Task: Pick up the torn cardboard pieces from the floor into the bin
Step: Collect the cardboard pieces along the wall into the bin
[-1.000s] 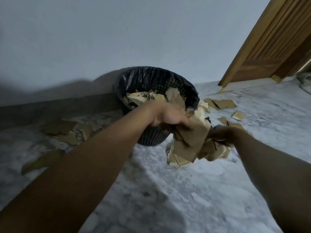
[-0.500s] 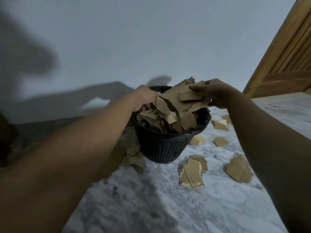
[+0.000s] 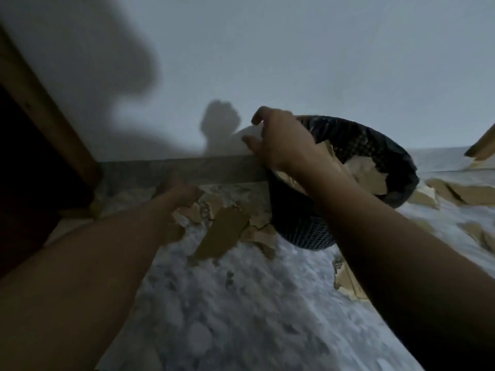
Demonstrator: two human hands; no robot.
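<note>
The black mesh bin [image 3: 302,228], lined with a dark plastic bag, stands on the marble floor by the wall and holds torn cardboard pieces [image 3: 367,170]. My right hand [image 3: 278,137] hovers over the bin's left rim with its fingers spread and nothing in it. My left hand [image 3: 182,192] is low on the floor left of the bin, fingers down on a pile of brown cardboard scraps [image 3: 222,234]; no grip shows. More scraps lie right of the bin [image 3: 466,194] and beside my right forearm [image 3: 348,282].
A dark wooden door frame [image 3: 40,108] rises at the far left. A grey skirting strip [image 3: 187,167] runs along the white wall behind the bin. A corner of a wooden door [image 3: 482,145] shows at the right edge.
The view has swung left. Both hands have let the cardboard bundle go into the bin. My left hand has dropped to the scraps left of the bin; my right hand stays over the rim.
</note>
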